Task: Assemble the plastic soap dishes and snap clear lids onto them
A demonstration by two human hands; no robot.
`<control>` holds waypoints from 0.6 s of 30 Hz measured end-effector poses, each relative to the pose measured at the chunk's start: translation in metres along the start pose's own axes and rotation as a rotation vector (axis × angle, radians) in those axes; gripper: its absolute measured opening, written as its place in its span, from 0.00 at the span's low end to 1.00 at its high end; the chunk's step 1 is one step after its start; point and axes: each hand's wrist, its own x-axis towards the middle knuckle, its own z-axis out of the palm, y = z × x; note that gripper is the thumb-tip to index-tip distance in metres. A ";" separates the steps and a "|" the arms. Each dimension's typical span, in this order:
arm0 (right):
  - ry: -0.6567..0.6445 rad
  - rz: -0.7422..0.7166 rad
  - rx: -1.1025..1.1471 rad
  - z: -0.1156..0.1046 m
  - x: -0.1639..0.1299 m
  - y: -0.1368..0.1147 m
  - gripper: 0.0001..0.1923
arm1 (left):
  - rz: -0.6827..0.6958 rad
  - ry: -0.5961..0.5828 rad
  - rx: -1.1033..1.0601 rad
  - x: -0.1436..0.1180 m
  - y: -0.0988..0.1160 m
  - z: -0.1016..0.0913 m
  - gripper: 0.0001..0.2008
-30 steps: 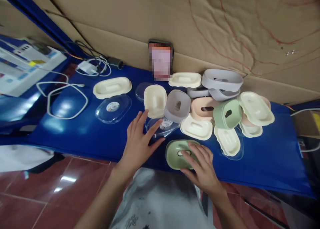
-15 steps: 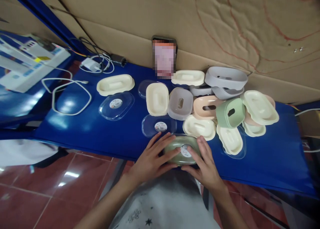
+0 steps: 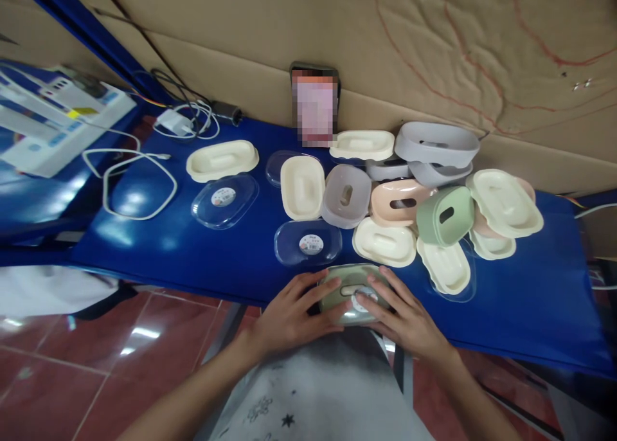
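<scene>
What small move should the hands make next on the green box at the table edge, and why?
Probably press down evenly at both ends. The left hand and right hand flank the green box, with a clear lid bearing a round sticker lying over it, seemingly not yet seated; whether it has clicked shut cannot be told.

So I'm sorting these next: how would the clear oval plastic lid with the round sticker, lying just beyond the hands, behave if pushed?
The clear oval plastic lid with the round sticker looks thin and shallow, so probably light and slightly flexible. It lies flat on the glossy blue table, so it would likely slide, not tip or roll.
</scene>
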 end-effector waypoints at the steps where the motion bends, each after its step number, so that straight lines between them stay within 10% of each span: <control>1: -0.018 -0.003 0.004 -0.001 0.001 0.002 0.32 | 0.000 0.005 -0.007 0.000 0.000 0.001 0.26; 18: -0.131 0.100 0.109 -0.006 0.020 0.001 0.45 | 0.013 -0.001 -0.083 0.005 -0.004 0.002 0.22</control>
